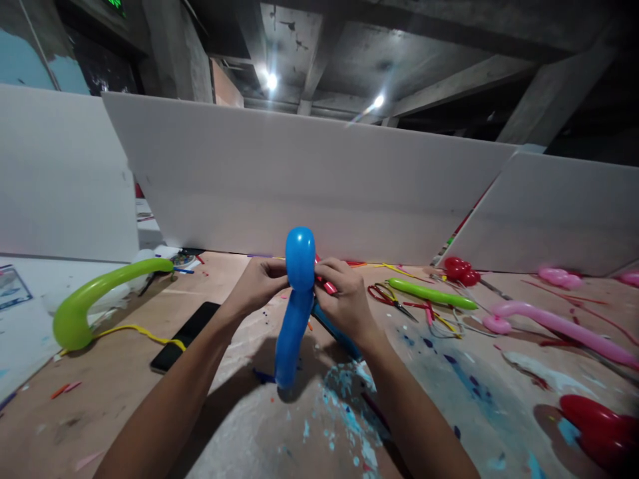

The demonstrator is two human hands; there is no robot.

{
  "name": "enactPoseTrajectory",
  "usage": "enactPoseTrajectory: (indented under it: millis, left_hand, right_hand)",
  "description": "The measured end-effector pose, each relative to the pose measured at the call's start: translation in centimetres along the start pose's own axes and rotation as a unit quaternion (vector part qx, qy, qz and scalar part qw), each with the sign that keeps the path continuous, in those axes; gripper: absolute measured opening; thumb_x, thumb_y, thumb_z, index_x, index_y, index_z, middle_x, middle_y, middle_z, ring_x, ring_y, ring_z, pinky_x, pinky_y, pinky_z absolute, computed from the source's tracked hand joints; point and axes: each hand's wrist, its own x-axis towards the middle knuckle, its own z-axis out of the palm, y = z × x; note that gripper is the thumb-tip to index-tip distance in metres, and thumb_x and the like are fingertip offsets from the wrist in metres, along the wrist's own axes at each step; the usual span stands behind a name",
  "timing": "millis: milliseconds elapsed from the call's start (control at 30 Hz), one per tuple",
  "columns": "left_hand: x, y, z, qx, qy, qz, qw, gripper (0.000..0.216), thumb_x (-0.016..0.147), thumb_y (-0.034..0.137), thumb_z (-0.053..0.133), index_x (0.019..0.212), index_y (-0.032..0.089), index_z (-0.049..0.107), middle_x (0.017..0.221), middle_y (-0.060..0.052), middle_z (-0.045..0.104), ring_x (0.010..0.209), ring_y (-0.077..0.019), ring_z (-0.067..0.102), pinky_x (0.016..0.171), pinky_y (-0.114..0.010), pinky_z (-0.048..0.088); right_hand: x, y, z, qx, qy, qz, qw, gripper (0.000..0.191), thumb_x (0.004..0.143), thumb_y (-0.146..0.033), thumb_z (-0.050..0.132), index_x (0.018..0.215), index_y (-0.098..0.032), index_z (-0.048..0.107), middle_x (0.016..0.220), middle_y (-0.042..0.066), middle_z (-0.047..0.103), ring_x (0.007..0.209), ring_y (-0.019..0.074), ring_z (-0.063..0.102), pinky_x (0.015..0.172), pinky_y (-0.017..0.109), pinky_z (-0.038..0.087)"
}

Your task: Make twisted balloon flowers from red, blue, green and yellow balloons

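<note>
A long blue balloon [295, 306] stands upright in front of me, its rounded top above my fingers and its lower end near the table. My left hand [260, 283] pinches it from the left, fingers closed. My right hand [344, 298] grips it from the right, fingers closed; a thin red piece [327, 286] pokes out by those fingers. Another part of the blue balloon runs down behind my right wrist.
A paint-stained wooden table [449, 399] holds a curved green balloon [94, 296], a black phone [184, 336], scissors [392, 299], a straight green balloon [432, 294], pink balloons [559, 326] and red balloons [599, 429]. White boards [309, 186] wall the far side.
</note>
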Motion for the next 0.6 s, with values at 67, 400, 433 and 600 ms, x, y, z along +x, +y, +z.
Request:
enactPoseTrajectory:
  millis: [67,400,433,600]
  left_hand:
    - [0.0,0.3,0.0,0.017,-0.007,0.005,1.0,0.022,0.074,0.035,0.072,0.082,0.015,0.078,0.08,-0.005,0.074,0.07,-0.0164,0.064,0.067,-0.026,0.051]
    - [-0.1,0.2,0.2,0.018,0.012,0.019,1.0,0.018,0.077,0.031,0.069,0.081,0.016,0.076,0.078,-0.004,0.074,0.072,-0.0166,0.065,0.067,-0.025,0.051]
    - [0.0,0.1,0.2,0.017,0.017,0.02,1.0,0.018,0.077,0.03,0.068,0.083,0.015,0.076,0.079,-0.005,0.074,0.072,-0.0169,0.066,0.068,-0.026,0.052]
    - [-0.4,-0.5,0.9,0.164,0.128,0.113,0.972,0.017,0.083,0.023,0.058,0.091,0.015,0.071,0.086,-0.007,0.072,0.078,-0.0184,0.065,0.075,-0.031,0.051]
  right_hand:
    - [0.0,0.1,0.0,0.016,0.009,0.015,1.0,0.016,0.081,-0.007,0.054,0.082,-0.018,0.066,0.084,0.005,0.065,0.077,0.0174,0.06,0.071,0.03,0.048]
    - [0.3,0.2,0.7,0.108,0.068,0.151,0.98,0.006,0.077,-0.014,0.062,0.08,-0.019,0.059,0.074,0.0,0.061,0.067,0.0144,0.057,0.064,0.028,0.048]
    - [0.3,0.2,0.9,0.147,0.053,0.175,0.972,0.003,0.079,-0.017,0.061,0.081,-0.019,0.059,0.073,0.0,0.062,0.066,0.0143,0.058,0.065,0.028,0.049]
    - [0.3,-0.5,1.6,0.302,-0.048,0.185,0.934,0.02,0.081,-0.022,0.061,0.1,-0.019,0.06,0.094,0.004,0.067,0.087,0.0171,0.064,0.078,0.031,0.052]
